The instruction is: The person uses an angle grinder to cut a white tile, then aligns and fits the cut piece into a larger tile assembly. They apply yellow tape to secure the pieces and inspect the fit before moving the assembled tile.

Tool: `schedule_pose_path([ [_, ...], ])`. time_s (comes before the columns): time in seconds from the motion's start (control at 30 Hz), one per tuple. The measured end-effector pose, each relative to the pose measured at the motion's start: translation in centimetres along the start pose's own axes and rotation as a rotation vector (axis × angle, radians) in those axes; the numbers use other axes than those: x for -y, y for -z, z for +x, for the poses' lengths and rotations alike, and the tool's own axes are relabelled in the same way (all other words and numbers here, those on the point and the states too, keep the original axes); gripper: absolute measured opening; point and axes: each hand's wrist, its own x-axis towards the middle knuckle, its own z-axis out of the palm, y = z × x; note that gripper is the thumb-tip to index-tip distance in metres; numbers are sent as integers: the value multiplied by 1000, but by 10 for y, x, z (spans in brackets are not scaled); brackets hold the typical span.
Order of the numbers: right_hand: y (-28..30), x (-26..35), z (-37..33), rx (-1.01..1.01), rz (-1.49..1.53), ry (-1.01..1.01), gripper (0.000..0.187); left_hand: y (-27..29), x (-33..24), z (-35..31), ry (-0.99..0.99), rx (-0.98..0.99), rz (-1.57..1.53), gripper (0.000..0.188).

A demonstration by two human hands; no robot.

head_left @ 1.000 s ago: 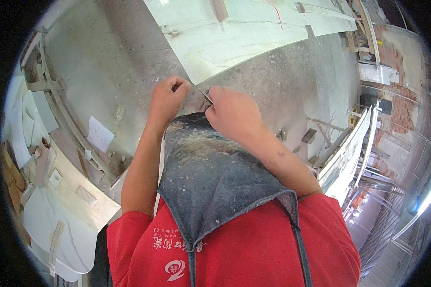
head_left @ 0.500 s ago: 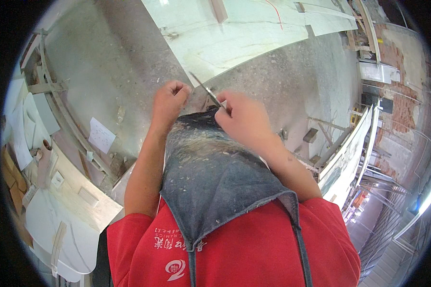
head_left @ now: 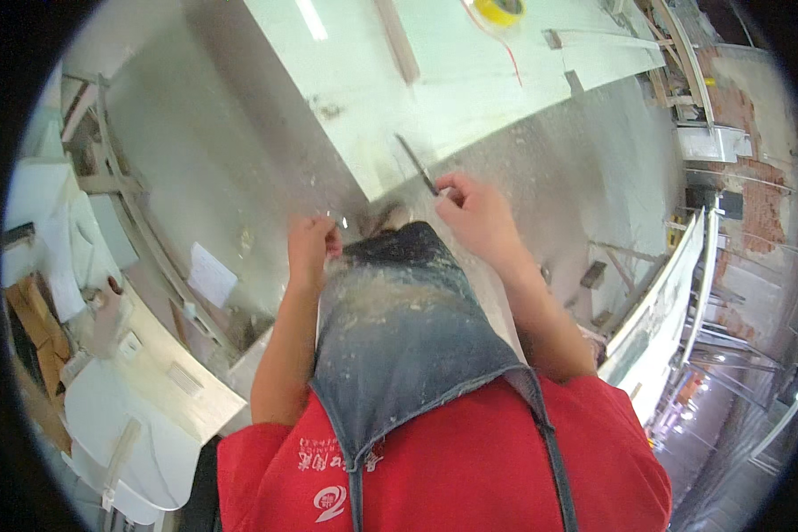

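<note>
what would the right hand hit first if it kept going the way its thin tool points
Probably the white panel: the right hand holds a thin tool angled up-left, its tip already at or just above the panel's edge. Depth is unclear, so contact cannot be confirmed.

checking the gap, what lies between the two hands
In the head view, between the left hand and right hand lie the white panel's corner and the dusty apron's top edge.
</note>
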Motion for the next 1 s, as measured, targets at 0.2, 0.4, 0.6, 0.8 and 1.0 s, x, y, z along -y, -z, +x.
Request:
schedule_pose_path([
  [0.2,-13,20,75,-90,77,257,32,-12,-60,-44,-107,-174,23,14],
  [0.4,4,46,63,-25,286,427,38,-40,-134,-85,-305,-126,102,19],
  [0.6,15,72,36,241,650,169,30,-88,-184,-71,-447,119,543,22],
  [0.8,0,78,56,-187,756,62,11,-99,-233,-16,-276,455,635,22],
  [1.0,-48,142,49,-607,589,-30,11,-68,-279,36,-208,784,801,24],
])
